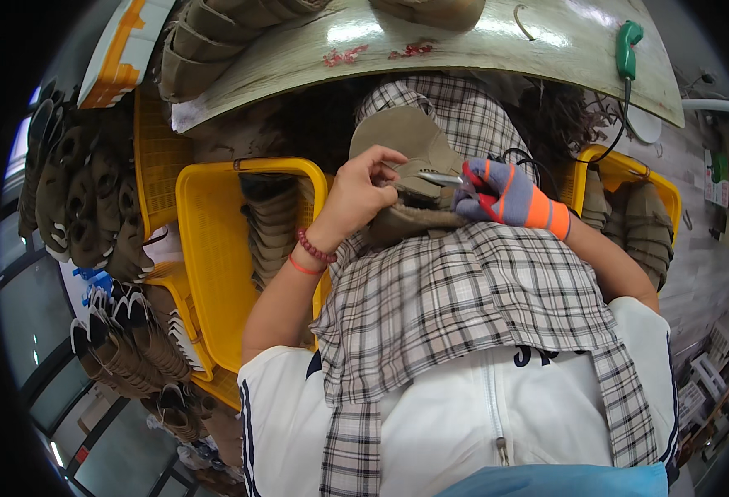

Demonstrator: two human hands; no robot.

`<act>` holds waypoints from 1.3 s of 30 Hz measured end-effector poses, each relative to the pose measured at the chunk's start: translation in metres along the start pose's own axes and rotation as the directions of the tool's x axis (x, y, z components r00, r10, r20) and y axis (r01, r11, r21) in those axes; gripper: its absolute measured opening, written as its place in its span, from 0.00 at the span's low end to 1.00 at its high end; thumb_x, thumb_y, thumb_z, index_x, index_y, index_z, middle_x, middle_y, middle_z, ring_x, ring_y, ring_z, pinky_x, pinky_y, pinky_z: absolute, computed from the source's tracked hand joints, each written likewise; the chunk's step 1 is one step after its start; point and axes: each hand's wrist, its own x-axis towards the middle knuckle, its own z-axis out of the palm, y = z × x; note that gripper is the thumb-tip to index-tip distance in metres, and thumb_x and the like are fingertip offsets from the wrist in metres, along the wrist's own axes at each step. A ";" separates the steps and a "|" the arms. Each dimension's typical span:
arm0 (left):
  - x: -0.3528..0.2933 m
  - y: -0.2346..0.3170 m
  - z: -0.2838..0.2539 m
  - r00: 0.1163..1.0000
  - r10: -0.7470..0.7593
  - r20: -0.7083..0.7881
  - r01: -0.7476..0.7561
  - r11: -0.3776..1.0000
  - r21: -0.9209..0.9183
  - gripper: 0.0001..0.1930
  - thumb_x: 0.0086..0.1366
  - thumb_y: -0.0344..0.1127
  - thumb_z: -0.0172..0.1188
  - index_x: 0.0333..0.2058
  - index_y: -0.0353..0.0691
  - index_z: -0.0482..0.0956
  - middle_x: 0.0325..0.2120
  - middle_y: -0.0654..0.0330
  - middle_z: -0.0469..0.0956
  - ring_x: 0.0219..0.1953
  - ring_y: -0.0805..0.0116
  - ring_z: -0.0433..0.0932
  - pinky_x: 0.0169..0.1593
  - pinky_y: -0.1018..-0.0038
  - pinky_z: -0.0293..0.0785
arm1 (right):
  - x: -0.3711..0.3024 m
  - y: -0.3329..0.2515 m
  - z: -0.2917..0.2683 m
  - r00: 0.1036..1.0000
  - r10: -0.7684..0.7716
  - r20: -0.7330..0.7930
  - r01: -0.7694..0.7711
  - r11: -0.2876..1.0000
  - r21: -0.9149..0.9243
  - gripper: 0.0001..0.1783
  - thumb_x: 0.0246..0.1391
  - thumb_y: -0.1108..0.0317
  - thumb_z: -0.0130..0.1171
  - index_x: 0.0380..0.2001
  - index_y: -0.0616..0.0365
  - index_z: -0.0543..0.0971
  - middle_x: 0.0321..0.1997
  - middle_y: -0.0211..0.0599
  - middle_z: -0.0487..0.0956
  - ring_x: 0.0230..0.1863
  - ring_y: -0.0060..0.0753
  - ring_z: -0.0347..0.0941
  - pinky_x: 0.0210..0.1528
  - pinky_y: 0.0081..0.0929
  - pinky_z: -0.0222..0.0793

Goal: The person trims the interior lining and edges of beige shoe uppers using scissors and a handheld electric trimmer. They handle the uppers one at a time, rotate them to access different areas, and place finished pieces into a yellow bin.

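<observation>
An olive-brown shoe upper lies on my lap, its rounded toe pointing away from me and its opening toward me. My left hand, bare with a beaded bracelet at the wrist, is bent in a pinch over its left side. What those fingers pinch, perhaps a thread, is too small to tell. On the other side, my right hand wears a grey-and-orange glove and is closed round scissors with red handles. Their silver blades point left over the middle of the upper, close to my left fingers.
Ahead is a pale worktable with nested uppers and a green corded tool. A yellow basket of uppers stands left; another yellow basket stands right. More uppers hang at far left.
</observation>
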 end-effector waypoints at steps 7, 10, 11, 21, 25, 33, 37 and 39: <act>-0.003 0.029 0.011 0.988 0.135 0.073 -0.153 0.817 0.557 0.15 0.52 0.23 0.51 0.40 0.31 0.76 0.31 0.60 0.77 0.31 0.75 0.74 0.37 0.81 0.71 | -0.011 -0.004 0.022 0.994 0.092 -0.055 -0.076 0.968 0.241 0.11 0.51 0.77 0.59 0.38 0.63 0.71 0.37 0.35 0.78 0.41 0.22 0.74 0.45 0.21 0.71; -0.003 0.023 0.010 0.988 0.155 0.019 -0.145 0.865 0.480 0.15 0.52 0.24 0.51 0.40 0.30 0.76 0.30 0.60 0.78 0.31 0.76 0.74 0.38 0.81 0.71 | -0.012 -0.006 0.024 0.991 0.105 -0.083 -0.070 0.935 0.348 0.13 0.51 0.77 0.59 0.40 0.63 0.72 0.37 0.35 0.78 0.40 0.23 0.74 0.46 0.21 0.71; -0.002 0.019 0.010 0.993 0.116 0.003 -0.107 0.904 0.414 0.15 0.52 0.23 0.51 0.40 0.29 0.76 0.30 0.60 0.79 0.31 0.77 0.74 0.38 0.81 0.71 | -0.012 -0.003 0.024 0.990 0.115 -0.083 -0.070 0.905 0.420 0.15 0.50 0.76 0.60 0.42 0.64 0.72 0.37 0.35 0.78 0.39 0.22 0.74 0.46 0.21 0.71; 0.005 0.009 0.019 0.992 0.108 -0.059 -0.092 0.969 0.228 0.08 0.56 0.27 0.54 0.33 0.31 0.77 0.21 0.53 0.76 0.24 0.70 0.75 0.32 0.76 0.70 | -0.005 0.002 0.028 0.978 0.144 -0.150 -0.091 0.945 0.314 0.21 0.46 0.68 0.67 0.43 0.63 0.74 0.35 0.36 0.79 0.37 0.23 0.74 0.41 0.22 0.71; 0.005 0.004 0.021 0.987 0.142 -0.071 -0.117 0.953 0.278 0.06 0.57 0.28 0.55 0.31 0.31 0.77 0.19 0.53 0.76 0.23 0.71 0.74 0.30 0.75 0.69 | -0.003 0.007 0.031 0.973 0.128 -0.192 -0.063 0.948 0.312 0.23 0.44 0.63 0.69 0.42 0.62 0.75 0.34 0.37 0.80 0.35 0.24 0.74 0.38 0.22 0.71; 0.006 0.003 0.021 0.985 0.117 -0.123 -0.087 0.970 0.227 0.07 0.59 0.30 0.56 0.28 0.30 0.76 0.17 0.56 0.74 0.21 0.74 0.71 0.27 0.76 0.67 | -0.003 -0.004 0.028 0.970 0.198 -0.141 -0.138 0.927 0.347 0.18 0.48 0.72 0.64 0.43 0.63 0.73 0.38 0.35 0.78 0.40 0.25 0.75 0.45 0.22 0.72; 0.003 0.001 0.019 0.983 0.011 -0.181 0.007 0.995 0.102 0.11 0.63 0.32 0.54 0.25 0.30 0.76 0.15 0.64 0.73 0.19 0.78 0.68 0.27 0.80 0.67 | -0.006 -0.010 0.027 0.963 0.234 -0.137 -0.166 0.909 0.382 0.17 0.50 0.76 0.61 0.44 0.63 0.71 0.39 0.35 0.77 0.43 0.26 0.76 0.48 0.23 0.72; -0.001 -0.006 0.015 0.976 -0.076 -0.205 0.040 0.983 -0.177 0.09 0.64 0.30 0.53 0.27 0.33 0.75 0.20 0.67 0.74 0.24 0.81 0.69 0.32 0.83 0.67 | -0.008 -0.009 0.028 0.967 0.197 -0.160 -0.113 0.898 0.425 0.18 0.49 0.76 0.61 0.44 0.63 0.71 0.39 0.35 0.77 0.43 0.25 0.75 0.48 0.23 0.72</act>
